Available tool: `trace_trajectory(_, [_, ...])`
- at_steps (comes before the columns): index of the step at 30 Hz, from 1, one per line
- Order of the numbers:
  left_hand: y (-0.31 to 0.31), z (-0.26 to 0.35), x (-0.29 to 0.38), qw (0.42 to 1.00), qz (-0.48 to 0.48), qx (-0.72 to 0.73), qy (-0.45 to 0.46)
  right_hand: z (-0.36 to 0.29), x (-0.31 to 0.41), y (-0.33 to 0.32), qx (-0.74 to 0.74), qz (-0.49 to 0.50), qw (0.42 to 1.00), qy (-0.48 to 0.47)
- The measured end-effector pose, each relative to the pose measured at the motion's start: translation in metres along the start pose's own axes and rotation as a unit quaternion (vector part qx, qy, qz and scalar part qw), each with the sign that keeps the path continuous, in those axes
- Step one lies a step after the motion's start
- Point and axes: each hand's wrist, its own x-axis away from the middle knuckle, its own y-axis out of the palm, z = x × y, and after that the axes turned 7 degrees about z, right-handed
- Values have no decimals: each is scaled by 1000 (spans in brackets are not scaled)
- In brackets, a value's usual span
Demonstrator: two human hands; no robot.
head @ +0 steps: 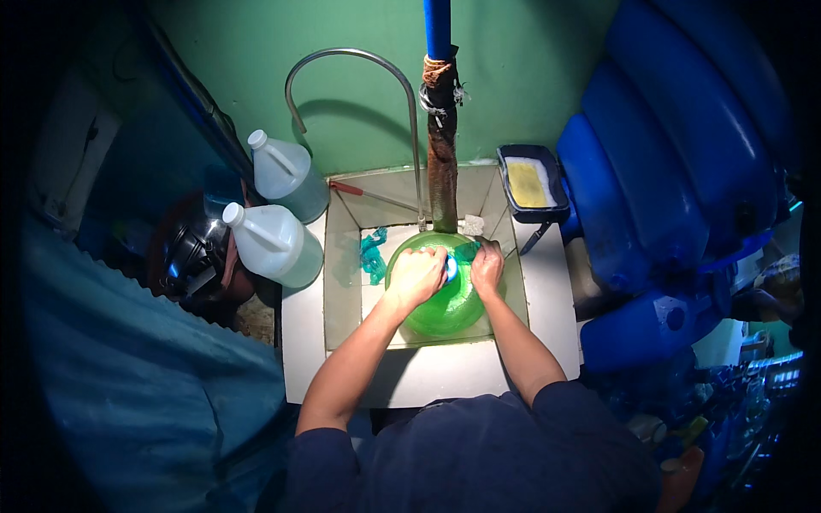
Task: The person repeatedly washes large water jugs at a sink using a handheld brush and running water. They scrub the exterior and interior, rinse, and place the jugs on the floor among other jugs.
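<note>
A large round green container (442,317), wet and translucent, stands upright in the tiled sink basin (343,301). At its top, my left hand (420,272) is closed on a blue-and-white cap (451,268). Just right of the cap, my right hand (487,264) pinches a piece of green plastic film (467,252). A crumpled teal plastic scrap (372,256) lies in the basin left of the container. Whether the cap is fixed to the neck cannot be told, as my left fingers cover part of it.
Two white-capped plastic jugs (276,247) (288,173) stand on the left ledge. A curved metal spout (410,115) and a wrapped vertical pipe (442,160) rise behind. A black tub (535,215) with a yellow sponge (527,183) sits at back right, beside large blue containers (673,160).
</note>
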Motion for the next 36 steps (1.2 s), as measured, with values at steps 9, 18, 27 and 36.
trace_trajectory(9, [6, 4, 4, 1000, 29, -6, -7, -1, 1, -2, 15, 18, 999, 39])
trace_trajectory(18, [73, -36, 34, 834, 95, 447, -309, 13, 0, 12, -59, 18, 995, 79])
trace_trajectory(27, [47, -75, 51, 939, 124, 115, -299, 19, -33, 8, 55, -213, 972, 85])
trace_trajectory(36, [59, -137, 48, 800, 162, 251, -520, -8, -68, 44, -107, -288, 950, -51])
